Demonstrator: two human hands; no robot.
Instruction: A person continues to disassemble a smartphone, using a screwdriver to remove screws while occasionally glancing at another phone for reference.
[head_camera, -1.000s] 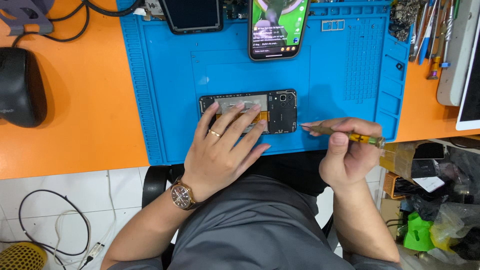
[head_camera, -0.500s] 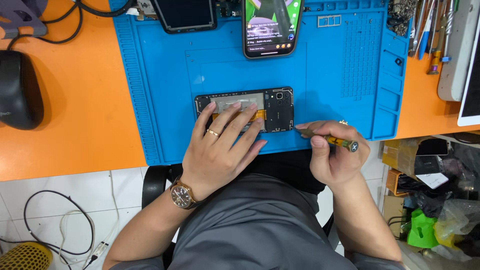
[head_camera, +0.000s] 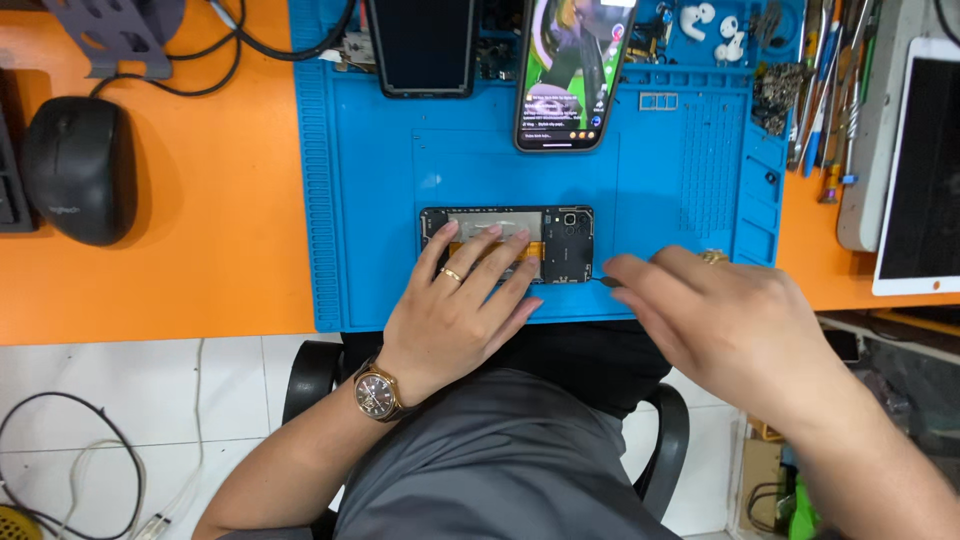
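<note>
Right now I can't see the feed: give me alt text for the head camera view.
A left hand presses flat on an opened phone lying on a blue repair mat, while the right hand brings a thin tool tip to the phone's right end. A lit phone and a dark phone lie at the mat's far edge; a black mouse sits on the orange desk.
</note>
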